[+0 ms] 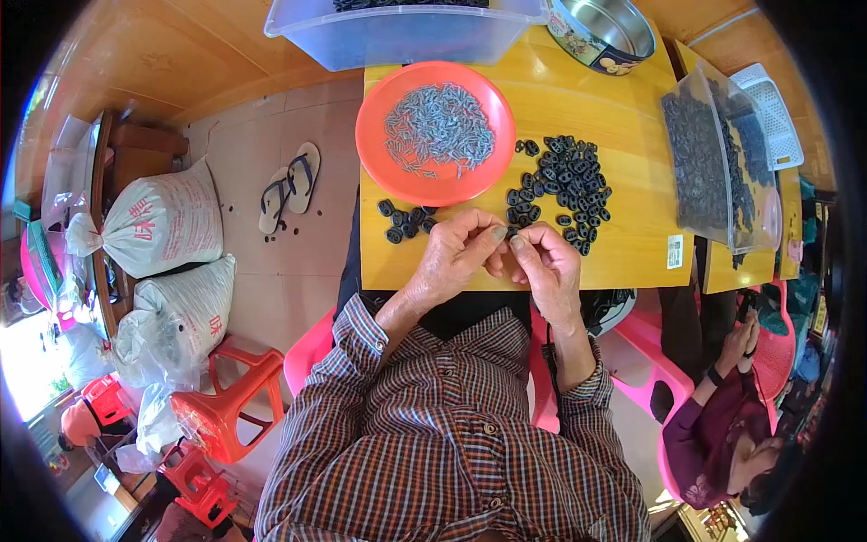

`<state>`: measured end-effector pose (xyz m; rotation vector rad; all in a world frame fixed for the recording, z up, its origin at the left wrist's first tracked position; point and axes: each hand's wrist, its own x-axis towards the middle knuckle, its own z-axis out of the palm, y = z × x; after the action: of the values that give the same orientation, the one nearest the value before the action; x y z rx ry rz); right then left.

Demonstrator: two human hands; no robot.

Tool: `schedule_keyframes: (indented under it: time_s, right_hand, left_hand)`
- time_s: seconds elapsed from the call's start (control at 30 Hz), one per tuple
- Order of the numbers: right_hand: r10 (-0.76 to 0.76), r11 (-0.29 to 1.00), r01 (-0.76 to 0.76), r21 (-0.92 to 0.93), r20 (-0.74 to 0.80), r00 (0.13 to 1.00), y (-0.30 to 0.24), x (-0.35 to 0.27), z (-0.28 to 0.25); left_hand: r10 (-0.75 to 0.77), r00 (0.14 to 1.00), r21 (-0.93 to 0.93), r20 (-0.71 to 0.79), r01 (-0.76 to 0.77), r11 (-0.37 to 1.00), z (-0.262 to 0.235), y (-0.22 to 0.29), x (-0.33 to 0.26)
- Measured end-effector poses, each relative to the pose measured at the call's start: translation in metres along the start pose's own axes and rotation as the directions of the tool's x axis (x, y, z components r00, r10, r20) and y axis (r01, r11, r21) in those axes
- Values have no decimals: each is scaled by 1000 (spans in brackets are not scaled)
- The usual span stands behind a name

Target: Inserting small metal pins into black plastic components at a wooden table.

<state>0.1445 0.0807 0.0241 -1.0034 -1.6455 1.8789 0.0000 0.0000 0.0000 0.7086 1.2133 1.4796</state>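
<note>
Below the red basin (368, 158), the left hand (458, 256) and right hand (550, 265), fingertips closed, pinch a small black piece (512, 232) — early on, seemingly: small cluster (395, 235) below-left perhaps done, larger pile (578, 185) rightward likely left.

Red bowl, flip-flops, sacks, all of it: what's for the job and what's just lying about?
Looks like job stuff:
red bowl
grey bits
black pieces
clear bins

Probably just lying about:
flip-flops
sacks
red stools
</note>
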Motion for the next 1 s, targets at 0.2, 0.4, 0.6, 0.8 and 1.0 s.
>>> schedule_keyframes:
  time_s: [0.2,0.4,0.6,0.8,1.0]
  right_hand:
    - [17,1000,-16,12,-50,999,-3,0,0]
    - [15,1000,-16,-16,-60,998,-2,0,-1]
    - [62,997,-58,45,-88,994,-3,0,2]
    - [65,992,-51,113,-120,991,-3,1,5]
    - [19,998,-15,68,-68,998,0,1,1]
  left_hand:
    - [6,1000,49,-20,-5,999,1,2,-2]
    - [-19,1000,112,23,16,994,0,1,-1]
    - [-32,999,17,-1,32,999,2,3,0]
    - [-137,989,-32,52,139,990,1,3,-1]
    - [-93,996,-33,16,93,995,-1,0,0]
